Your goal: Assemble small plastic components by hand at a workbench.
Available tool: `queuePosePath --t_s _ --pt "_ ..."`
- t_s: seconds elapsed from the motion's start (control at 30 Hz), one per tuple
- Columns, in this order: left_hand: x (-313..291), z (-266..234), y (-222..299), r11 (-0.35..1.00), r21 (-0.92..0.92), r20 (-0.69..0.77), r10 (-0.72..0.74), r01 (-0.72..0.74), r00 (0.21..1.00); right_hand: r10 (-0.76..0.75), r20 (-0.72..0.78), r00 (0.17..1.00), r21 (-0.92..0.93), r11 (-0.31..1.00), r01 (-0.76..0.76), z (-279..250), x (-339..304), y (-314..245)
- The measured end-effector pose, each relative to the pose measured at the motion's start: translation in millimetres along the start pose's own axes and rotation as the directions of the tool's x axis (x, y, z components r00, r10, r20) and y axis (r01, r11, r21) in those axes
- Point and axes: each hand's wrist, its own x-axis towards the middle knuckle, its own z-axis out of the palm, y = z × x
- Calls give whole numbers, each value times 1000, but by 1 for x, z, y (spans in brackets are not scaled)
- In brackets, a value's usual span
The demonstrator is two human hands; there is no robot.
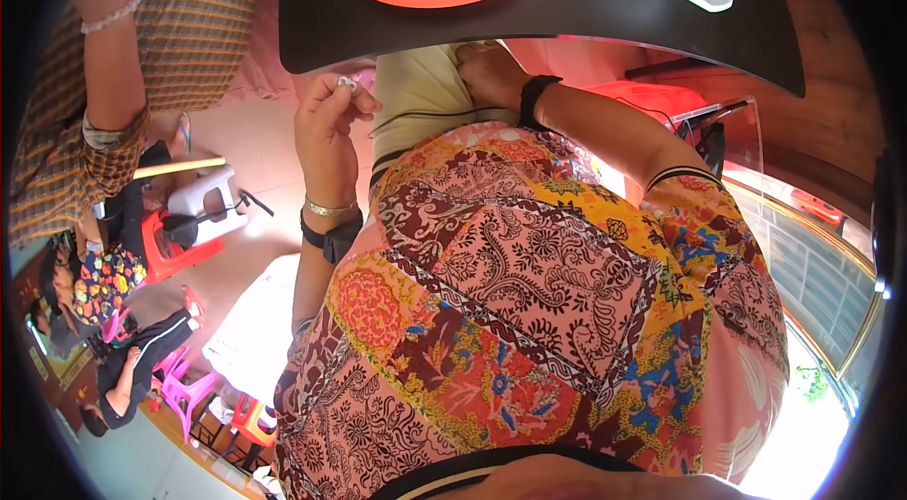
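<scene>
Dark table, white piece in left hand

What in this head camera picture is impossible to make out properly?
In the head view:
Piece in the left hand: too small and partly covered by the grip to tell its exact shape.
Right hand: anything under it is hidden by the hand itself, perhaps also by the table.
Basin and tray: far ends cut off by the top edge.
</scene>
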Motion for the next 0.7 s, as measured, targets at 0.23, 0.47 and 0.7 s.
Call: queuePosePath --t_s 0.23,0.47,0.7 --pt "-4 -4 -5 999 -34 5 -29 29 1000 12 -11 1000 4 1000 -12 -4 -5 6" --pt "-1 -6 -6 999 -22 -12 -35 35 999 188 147 971 481 844 -236 -40 -57 52" --pt "2 1 -2 1000 8 41 -30 29 999 398 363 843 796 339 -502 -126 -67 1"
